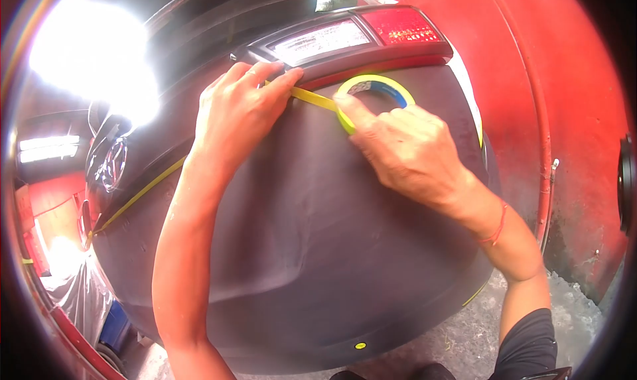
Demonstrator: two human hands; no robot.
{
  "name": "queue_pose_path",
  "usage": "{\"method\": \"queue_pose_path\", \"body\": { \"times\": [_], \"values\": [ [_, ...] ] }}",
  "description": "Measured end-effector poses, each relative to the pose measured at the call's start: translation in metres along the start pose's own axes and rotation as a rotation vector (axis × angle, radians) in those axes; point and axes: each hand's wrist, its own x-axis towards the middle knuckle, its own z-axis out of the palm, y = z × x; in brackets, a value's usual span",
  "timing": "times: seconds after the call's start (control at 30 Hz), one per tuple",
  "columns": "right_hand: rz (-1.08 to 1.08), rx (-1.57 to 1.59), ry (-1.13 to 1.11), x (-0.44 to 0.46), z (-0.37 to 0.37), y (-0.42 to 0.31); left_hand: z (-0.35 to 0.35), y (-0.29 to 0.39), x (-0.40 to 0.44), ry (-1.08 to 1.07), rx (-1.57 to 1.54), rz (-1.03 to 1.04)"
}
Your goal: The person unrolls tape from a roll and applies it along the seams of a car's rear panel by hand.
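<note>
A roll of yellow-green masking tape [346, 123] is in my right hand [413, 148], the thumb on its near rim and the other fingers curled. From the roll a taut yellow strip [313, 99] runs left to my left hand [240, 107]. That hand's fingertips pinch or press the strip against the matte dark bumper [332, 207], just below the tail light [325, 43]. Part of the strip is hidden under these fingers. Another line of tape [142, 191] follows the bumper's upper edge to the left.
A round car emblem [114, 164] sits on the body at the left. A red wall [478, 42] with a vertical pipe [543, 148] stands at the right. Plastic sheeting [78, 288] hangs lower left. A small yellow-green dot [360, 345] marks the lower bumper.
</note>
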Motion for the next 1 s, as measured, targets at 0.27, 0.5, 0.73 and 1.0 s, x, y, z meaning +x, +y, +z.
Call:
{"method": "queue_pose_path", "body": {
  "times": [0.27, 0.5, 0.73, 1.0],
  "values": [
    [-0.042, -0.23, 0.014, -0.029, -0.024, 0.091, -0.001, 0.001, -0.003, -0.013, -0.006, -0.023],
    [0.008, -0.303, 0.066, -0.017, -0.012, 0.112, 0.001, -0.005, -0.003, -0.018, 0.046, 0.022],
    [0.129, -0.271, 0.034, -0.011, 0.0, 0.116, -0.008, 0.001, 0.003, -0.124, -0.085, -0.088],
    [0.262, -0.281, -0.056, -0.005, 0.008, 0.114, 0.002, 0.014, 0.013, -0.063, -0.127, -0.165]
  ]
}}
